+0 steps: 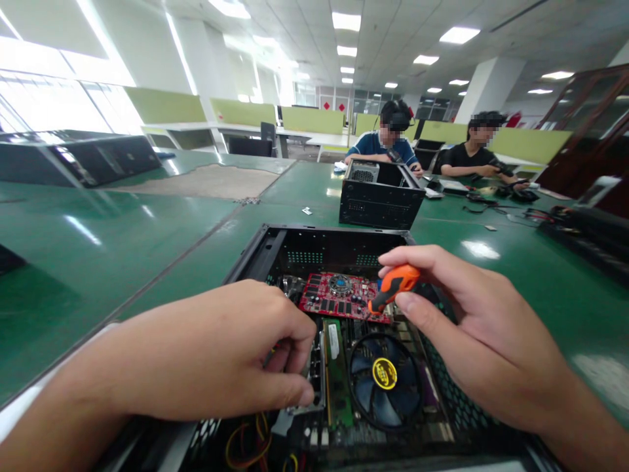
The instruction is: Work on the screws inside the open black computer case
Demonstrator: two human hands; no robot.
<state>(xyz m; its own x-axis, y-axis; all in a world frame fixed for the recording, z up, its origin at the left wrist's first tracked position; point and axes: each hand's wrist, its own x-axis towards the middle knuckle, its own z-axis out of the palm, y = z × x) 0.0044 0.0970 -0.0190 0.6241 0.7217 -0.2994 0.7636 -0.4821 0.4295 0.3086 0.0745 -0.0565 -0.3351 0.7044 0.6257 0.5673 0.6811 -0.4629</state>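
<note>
My right hand (pixel 486 334) grips an orange and black screwdriver (pixel 397 286) between thumb and fingers, its handle slanting down to the left over a red graphics card (pixel 334 295). The screwdriver's tip is too small to make out. My left hand (pixel 236 354) is closed, fingers curled down beside a metal bracket (pixel 317 387); whatever it holds is hidden. Both hands are inside or above an opened black computer case (pixel 339 237). Inside it, a green memory stick (pixel 335 380) stands next to a black cooling fan (pixel 384 380) with a yellow label.
Yellow and red cables (pixel 248 446) lie in the near part of the case. Across the green table (pixel 122 242) stands another black case (pixel 378 196). Two people, one in a blue shirt (pixel 366 144), sit behind it. More dark cases (pixel 93 157) lie far left.
</note>
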